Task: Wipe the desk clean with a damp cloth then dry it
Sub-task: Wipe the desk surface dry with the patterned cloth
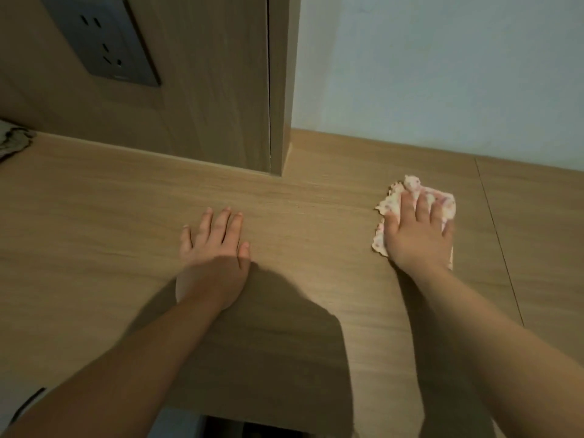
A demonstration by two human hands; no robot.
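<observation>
The light wooden desk point(104, 222) fills the lower part of the head view. A white cloth point(445, 202) with small pink marks lies on its right side, close to the back wall. My right hand point(417, 232) presses flat on the cloth with straight fingers, covering most of it. My left hand point(215, 248) rests palm down on the bare desk near the middle, fingers spread and holding nothing.
A wooden upright panel point(221, 90) with a dark wall socket point(104, 42) stands at the back left. A pale wall point(442, 74) backs the right side. A crumpled cloth point(12, 140) shows at the far left edge. A seam point(499, 241) crosses the desk on the right.
</observation>
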